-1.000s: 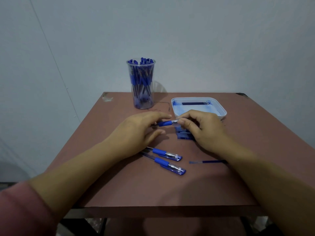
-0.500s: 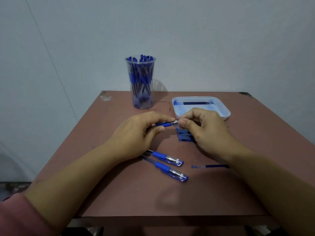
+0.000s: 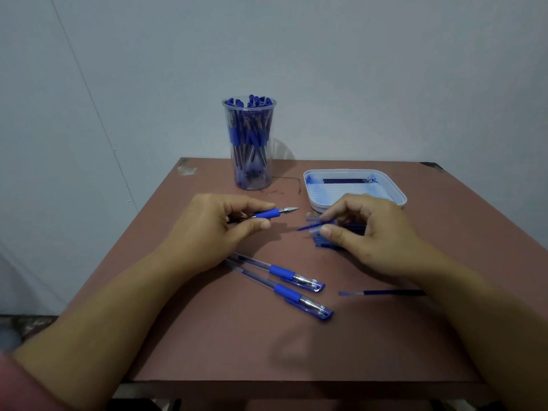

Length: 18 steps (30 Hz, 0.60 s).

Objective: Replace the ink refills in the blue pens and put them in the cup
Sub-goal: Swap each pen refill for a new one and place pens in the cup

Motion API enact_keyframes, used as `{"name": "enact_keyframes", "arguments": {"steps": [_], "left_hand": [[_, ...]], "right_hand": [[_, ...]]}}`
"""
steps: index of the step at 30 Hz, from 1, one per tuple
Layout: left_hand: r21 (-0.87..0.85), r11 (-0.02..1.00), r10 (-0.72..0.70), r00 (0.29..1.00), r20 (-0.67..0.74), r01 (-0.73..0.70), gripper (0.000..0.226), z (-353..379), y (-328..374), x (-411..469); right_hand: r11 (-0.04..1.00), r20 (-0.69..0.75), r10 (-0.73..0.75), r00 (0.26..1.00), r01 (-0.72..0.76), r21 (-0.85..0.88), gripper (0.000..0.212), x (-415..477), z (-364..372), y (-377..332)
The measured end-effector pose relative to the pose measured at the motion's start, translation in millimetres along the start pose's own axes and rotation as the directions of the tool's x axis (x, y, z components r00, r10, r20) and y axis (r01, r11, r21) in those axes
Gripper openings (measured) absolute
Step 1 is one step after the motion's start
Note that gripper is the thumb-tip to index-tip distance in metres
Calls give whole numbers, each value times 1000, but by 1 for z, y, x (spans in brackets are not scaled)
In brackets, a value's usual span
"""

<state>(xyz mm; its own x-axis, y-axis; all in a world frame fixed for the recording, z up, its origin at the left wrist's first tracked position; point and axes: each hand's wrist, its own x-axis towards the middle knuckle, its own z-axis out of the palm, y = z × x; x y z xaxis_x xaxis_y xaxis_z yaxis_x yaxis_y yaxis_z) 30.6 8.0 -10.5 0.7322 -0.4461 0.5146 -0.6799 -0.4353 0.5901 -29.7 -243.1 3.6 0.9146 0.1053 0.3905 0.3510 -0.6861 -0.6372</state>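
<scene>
One uncapped pen (image 3: 267, 214) pointed right; two capped pens (image 3: 281, 272) lay nearer; the cup (image 3: 250, 161) stood upright, seemingly full.

The cup (image 3: 250, 149) stands at the back of the desk (image 3: 222, 336), full of pens. The tray (image 3: 397, 192) is to its right, with a refill (image 3: 347, 180) lying along its far wall. In front of the cup, the left hand (image 3: 213, 229) grips a pen (image 3: 268, 214) that points right. In front of the tray, the right hand (image 3: 373, 232) pinches a single refill (image 3: 311, 226) over the pile of refills (image 3: 321, 243). Nearer, two pens (image 3: 281, 271) lie side by side, with a loose refill (image 3: 385, 292) to their right.
</scene>
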Motion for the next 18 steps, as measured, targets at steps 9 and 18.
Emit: {"name": "enact_keyframes", "arguments": {"steps": [9, 18], "left_hand": [[86, 994, 69, 998, -5, -69, 29, 2, 1, -2], [125, 983, 135, 991, 10, -135, 31, 6, 5, -3]], "right_hand": [[961, 276, -88, 957, 154, -230, 11, -2, 12, -8], [993, 10, -112, 994, 113, -38, 10, 3, 18, -17]]}}
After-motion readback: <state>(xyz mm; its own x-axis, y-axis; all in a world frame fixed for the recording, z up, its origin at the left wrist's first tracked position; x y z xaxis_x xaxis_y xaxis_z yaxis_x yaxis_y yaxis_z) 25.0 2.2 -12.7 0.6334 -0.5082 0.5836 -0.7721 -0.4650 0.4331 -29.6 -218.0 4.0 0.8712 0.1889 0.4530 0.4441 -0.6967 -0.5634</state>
